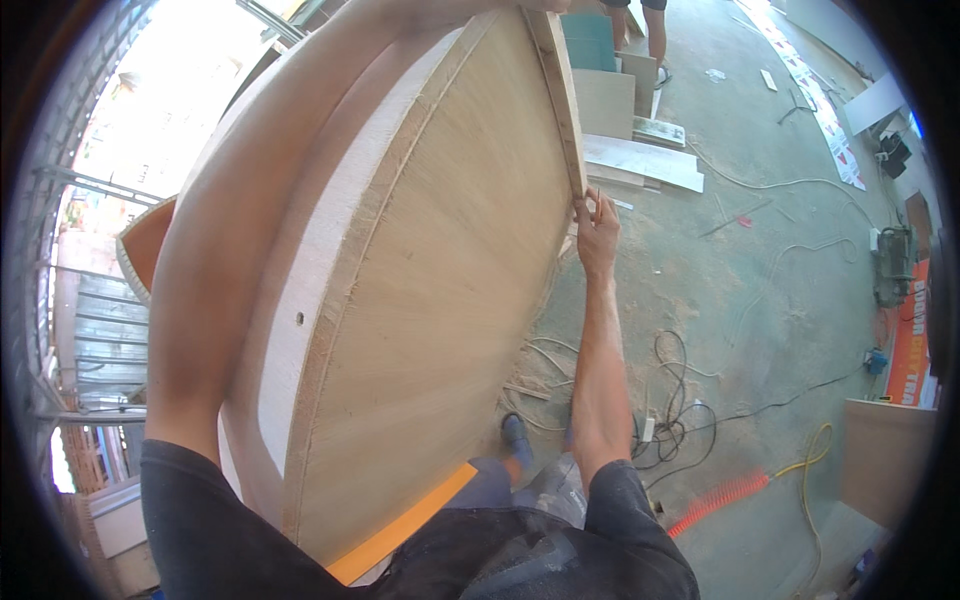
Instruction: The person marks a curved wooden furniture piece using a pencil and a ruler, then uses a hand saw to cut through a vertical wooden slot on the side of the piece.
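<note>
Nearest, one person's dark shirt (450, 560) is filling the lower edge, with one blue shoe (516, 440) showing below. One large wooden panel (440, 270) is standing tilted before the body, taking up the middle; one orange strip (405, 522) is running along its near edge, and one white side (293, 370) with one small hole is lying beneath the left arm. One narrow wooden strip (557, 100) is bordering the panel's far right edge.

Two hands are working well apart. The right hand (597, 228) is touching the strip's lower end with bunched fingers; whether they are gripping it is hard to tell. The left hand (535, 5) is reaching the panel's top, but the upper edge is cutting it off, so its grip cannot be told.

Beyond, on the dusty floor (740, 300), one red coiled hose (715, 502) is lying to the right, with tangled dark cables (675, 405), too snarled to count, just past it. Farther off, several flat boards (645, 163) are lying stacked, and another person's two legs (656, 35) are standing, cut off above.
</note>
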`<state>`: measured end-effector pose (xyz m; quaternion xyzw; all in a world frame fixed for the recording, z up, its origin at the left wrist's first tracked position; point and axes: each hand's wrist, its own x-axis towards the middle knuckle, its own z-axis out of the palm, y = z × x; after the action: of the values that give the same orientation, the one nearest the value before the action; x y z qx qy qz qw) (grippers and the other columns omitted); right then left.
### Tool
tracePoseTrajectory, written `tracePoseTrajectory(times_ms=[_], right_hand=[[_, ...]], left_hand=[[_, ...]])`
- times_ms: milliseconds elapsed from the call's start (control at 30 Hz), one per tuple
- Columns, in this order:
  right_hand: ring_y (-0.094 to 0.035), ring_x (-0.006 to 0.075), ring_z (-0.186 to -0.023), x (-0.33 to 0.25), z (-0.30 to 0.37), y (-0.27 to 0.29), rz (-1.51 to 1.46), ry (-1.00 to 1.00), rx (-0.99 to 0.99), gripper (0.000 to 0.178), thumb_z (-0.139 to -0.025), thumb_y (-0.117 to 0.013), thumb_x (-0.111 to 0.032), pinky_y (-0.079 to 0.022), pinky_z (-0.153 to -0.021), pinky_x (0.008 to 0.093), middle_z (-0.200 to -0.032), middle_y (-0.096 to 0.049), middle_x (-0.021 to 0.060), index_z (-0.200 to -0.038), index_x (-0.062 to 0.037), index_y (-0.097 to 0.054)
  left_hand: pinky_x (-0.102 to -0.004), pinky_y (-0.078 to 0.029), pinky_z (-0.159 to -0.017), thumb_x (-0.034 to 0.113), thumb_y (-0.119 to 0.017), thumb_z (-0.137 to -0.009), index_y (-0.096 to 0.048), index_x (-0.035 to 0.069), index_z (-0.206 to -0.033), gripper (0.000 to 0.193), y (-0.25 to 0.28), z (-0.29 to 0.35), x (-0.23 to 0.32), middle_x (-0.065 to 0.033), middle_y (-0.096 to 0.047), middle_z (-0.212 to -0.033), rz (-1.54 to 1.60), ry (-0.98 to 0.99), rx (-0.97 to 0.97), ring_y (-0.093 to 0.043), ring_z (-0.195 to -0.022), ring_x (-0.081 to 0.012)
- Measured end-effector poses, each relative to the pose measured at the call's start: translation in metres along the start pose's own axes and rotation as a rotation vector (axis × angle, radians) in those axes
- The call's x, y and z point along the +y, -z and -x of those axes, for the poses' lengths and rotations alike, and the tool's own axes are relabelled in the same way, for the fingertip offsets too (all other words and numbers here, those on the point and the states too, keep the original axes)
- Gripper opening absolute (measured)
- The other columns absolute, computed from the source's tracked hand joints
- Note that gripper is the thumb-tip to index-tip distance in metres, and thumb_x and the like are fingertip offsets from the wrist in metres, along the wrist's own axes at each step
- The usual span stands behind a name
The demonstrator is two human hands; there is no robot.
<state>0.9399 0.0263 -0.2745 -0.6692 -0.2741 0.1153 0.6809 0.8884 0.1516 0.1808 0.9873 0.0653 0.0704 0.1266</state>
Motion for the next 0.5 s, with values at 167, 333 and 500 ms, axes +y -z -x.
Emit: tracePoseTrajectory(times_ms=[167,333,500], right_hand=[[-0.07,0.0397,-0.103,-0.017,0.001,0.003,0.177,-0.01,-0.058,0.034,-0.102,-0.066,-0.024,-0.055,-0.088,0.0468,-0.115,-0.071,0.0214,-0.129,-0.0039,-0.066],[-0.068,0.0421,-0.113,-0.014,0.001,0.009,0.228,0.024,-0.074,0.031,-0.104,-0.063,-0.023,-0.054,-0.09,0.0491,-0.118,-0.072,0.0216,-0.13,-0.0078,-0.066],[-0.069,0.0313,-0.117,0.007,-0.016,0.02,0.06,-0.022,-0.163,0.034,-0.105,-0.063,-0.02,-0.054,-0.095,0.0426,-0.122,-0.071,0.0213,-0.136,-0.0051,-0.064]], left_hand=[[-0.0385,-0.05,-0.097,0.036,-0.072,-0.094,-0.078,-0.001,-0.105,0.038,0.004,0.007,-0.003,-0.016,-0.072,-0.111,0.015,-0.014,-0.024,-0.066,-0.106,-0.0252],[-0.0379,-0.047,-0.101,0.035,-0.073,-0.093,-0.079,0.0,-0.105,0.037,0.002,0.014,0.002,-0.0153,-0.069,-0.119,0.061,0.048,-0.022,-0.063,-0.112,-0.0242],[-0.0377,-0.046,-0.106,0.033,-0.071,-0.094,-0.078,0.003,-0.112,0.035,0.005,0.016,0.006,-0.0143,-0.068,-0.124,0.067,-0.039,0.002,-0.062,-0.118,-0.0254]])
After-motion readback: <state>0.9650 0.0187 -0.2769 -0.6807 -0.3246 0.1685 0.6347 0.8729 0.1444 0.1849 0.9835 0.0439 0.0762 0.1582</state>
